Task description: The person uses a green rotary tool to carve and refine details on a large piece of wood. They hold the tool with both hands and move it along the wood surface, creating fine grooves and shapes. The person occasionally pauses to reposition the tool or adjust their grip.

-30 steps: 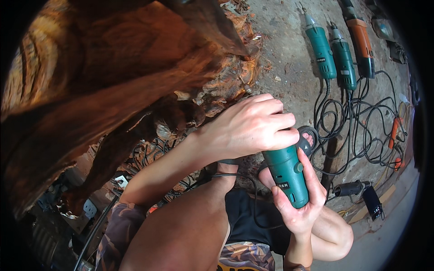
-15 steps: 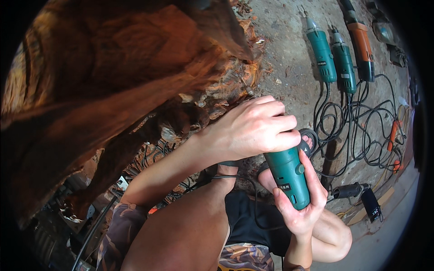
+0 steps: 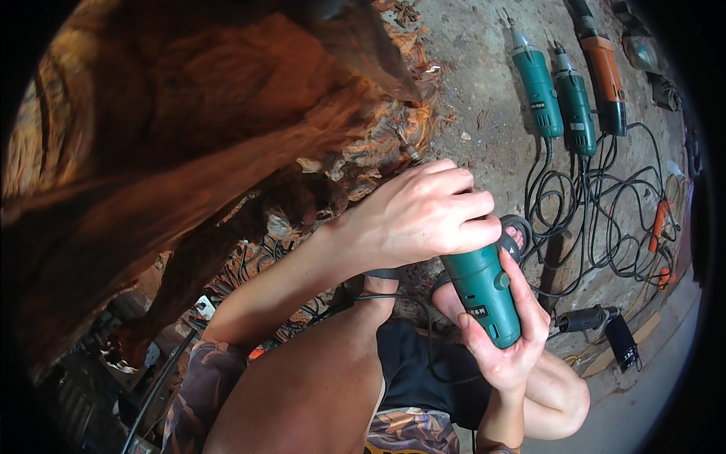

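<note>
A green die grinder (image 3: pixel 482 291) is held between my two hands above my lap, its rear end tilted down toward me. My right hand (image 3: pixel 513 344) grips the rear of its body, thumb on one side and fingers along the other. My left hand (image 3: pixel 431 212) is closed over the front end, so the nose and any bit there are hidden. A round knob shows on the grinder's side. Close beyond my left hand stands a large reddish-brown carved wood piece (image 3: pixel 219 113).
Two more green die grinders (image 3: pixel 538 87) (image 3: pixel 577 106) and an orange power tool (image 3: pixel 603 68) lie on the floor at the far right. Tangled black cables (image 3: pixel 582 219) spread below them. A black cylindrical tool (image 3: pixel 582 319) and a phone-like dark object (image 3: pixel 621 342) lie at right.
Almost nothing differs. My hands and the grinder have shifted very slightly, with the same grip.
</note>
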